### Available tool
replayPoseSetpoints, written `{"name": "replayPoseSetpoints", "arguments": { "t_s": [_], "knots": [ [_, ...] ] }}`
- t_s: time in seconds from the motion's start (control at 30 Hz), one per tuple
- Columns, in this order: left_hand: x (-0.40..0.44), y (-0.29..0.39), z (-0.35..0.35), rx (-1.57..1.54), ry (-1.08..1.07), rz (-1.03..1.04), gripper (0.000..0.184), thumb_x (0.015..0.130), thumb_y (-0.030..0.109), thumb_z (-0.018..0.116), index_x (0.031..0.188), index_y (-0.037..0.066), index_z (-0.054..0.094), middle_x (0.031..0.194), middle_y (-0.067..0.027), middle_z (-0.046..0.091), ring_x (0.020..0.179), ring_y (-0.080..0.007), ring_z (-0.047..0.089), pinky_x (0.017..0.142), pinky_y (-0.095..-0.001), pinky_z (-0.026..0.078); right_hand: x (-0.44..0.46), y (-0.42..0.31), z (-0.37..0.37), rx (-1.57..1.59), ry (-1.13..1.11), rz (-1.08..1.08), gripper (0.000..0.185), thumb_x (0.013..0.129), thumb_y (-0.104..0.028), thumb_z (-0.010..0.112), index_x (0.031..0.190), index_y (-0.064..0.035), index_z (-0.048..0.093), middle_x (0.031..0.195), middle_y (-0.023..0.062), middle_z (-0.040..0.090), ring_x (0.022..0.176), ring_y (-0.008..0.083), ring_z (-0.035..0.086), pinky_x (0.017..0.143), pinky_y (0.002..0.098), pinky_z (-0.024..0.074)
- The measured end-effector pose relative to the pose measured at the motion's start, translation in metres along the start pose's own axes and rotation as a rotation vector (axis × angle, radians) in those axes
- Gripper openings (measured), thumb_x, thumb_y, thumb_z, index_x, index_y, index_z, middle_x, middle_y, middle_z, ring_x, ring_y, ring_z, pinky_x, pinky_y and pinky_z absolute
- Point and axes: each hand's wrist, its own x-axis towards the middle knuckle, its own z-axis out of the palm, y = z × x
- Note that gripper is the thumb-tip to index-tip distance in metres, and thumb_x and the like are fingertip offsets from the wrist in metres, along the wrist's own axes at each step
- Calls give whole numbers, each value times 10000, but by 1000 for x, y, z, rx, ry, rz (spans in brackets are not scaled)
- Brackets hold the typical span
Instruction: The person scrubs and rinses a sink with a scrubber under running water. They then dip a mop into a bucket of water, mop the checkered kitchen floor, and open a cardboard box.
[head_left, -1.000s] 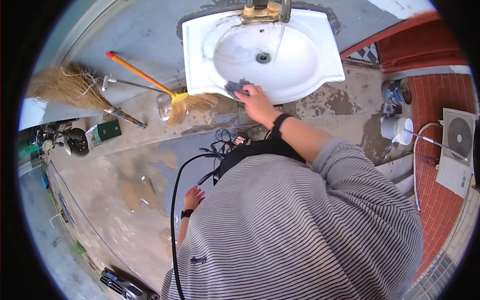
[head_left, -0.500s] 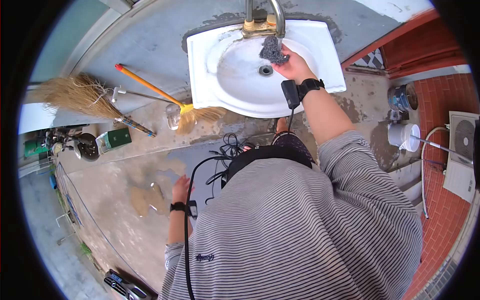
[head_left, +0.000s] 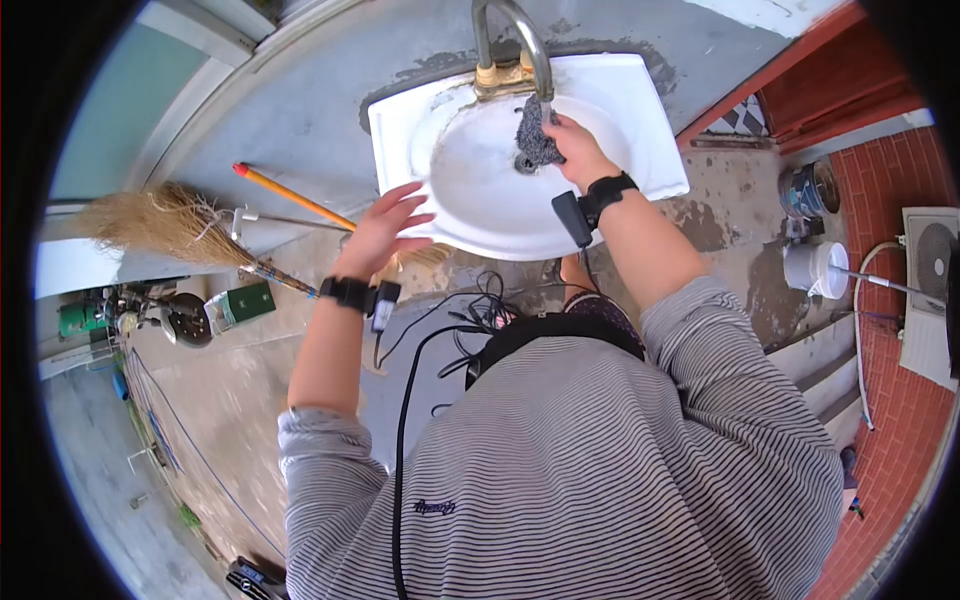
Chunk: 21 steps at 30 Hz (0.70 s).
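My right hand (head_left: 582, 152) grips a dark grey, fuzzy cloth (head_left: 537, 135) in the basin of a white sink (head_left: 625, 105). The cloth hangs below the mouth of a curved metal faucet (head_left: 543, 70), and a thin stream of water seems to run onto it. Part of the drain (head_left: 524, 164) shows beside the cloth's lower end. My left hand (head_left: 385, 232) is open, its fingers apart, at the sink's front left edge. It holds nothing; I cannot tell whether it touches the rim.
Left of the sink, a straw broom (head_left: 165, 225) and an orange-handled broom (head_left: 295, 195) lean at the wall. A green box (head_left: 242, 305) stands further left. On the right are a white bucket (head_left: 815, 270) and a dark paint bucket (head_left: 810, 190). Black cables (head_left: 490, 305) hang near my waist.
My left hand has risen from low at my side to the sink's front left edge. My right hand and the cloth have moved slightly lower in the basin, and the cloth hangs longer.
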Motion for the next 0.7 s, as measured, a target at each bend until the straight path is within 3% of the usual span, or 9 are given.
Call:
{"name": "replayPoseSetpoints", "arguments": {
  "t_s": [0.13,0.2,0.27,0.33,0.53,0.6,0.63,0.67,0.7],
  "knots": [
    [67,33,74,31,-34,-92,468,855,183,499,1272,69,318,1209,-126,373,1031,-304,479,767,-448,496,-1,5,4,317,-23,62,212,830,-73,442,1029,-40,505,898,85,585,782,189,580,716,333,479],
    [108,31,98,-192,68,-263,404,847,203,522,1194,59,372,1184,-123,384,1011,-316,487,775,-472,489,-8,0,10,447,-124,67,194,841,-87,448,1016,-25,505,908,89,579,809,200,582,730,358,482],
    [138,23,105,-295,-51,-278,315,866,205,488,1118,48,383,1160,-140,406,1008,-319,494,802,-496,474,-7,-6,10,558,-156,122,217,878,-177,449,1017,-19,500,917,104,575,819,214,579,743,362,479],
    [158,18,113,-536,-204,-206,303,871,161,457,1131,37,364,1076,-153,462,936,-330,529,779,-521,476,-4,-7,2,590,-63,113,256,888,-230,439,1011,-14,502,918,112,574,816,218,578,740,358,479],
    [179,24,149,-357,-123,-188,181,891,108,386,1061,45,383,1042,-130,491,899,-310,553,774,-526,476,24,27,-76,732,157,213,389,891,-359,422,1038,-11,517,954,137,567,854,243,556,790,374,454],
    [184,25,157,-374,-136,-181,159,892,115,394,1038,50,392,1030,-130,491,923,-302,535,777,-531,471,17,23,-102,-80,303,-19,427,887,-365,420,1140,-24,470,1030,138,559,901,266,549,812,388,437],
    [185,25,160,-394,-67,-198,168,896,130,392,1042,48,400,1027,-131,492,945,-285,518,803,-542,452,5,12,-120,-950,287,-122,447,844,-354,483,1152,-31,459,1083,127,543,1004,256,516,857,418,396],
    [185,22,161,-396,-74,-201,168,896,130,392,1042,48,400,1027,-131,492,945,-285,518,803,-542,452,-10,16,-136,-953,293,-119,447,844,-354,483,1152,-31,459,1083,127,543,1004,256,516,857,418,396],
    [184,20,160,-448,-80,-205,171,895,128,394,1043,43,405,1023,-131,493,946,-281,514,817,-547,440,-24,22,-151,-1382,227,-500,488,835,-366,483,1193,-39,429,1161,118,492,1094,251,446,920,420,334]
  ]
}}
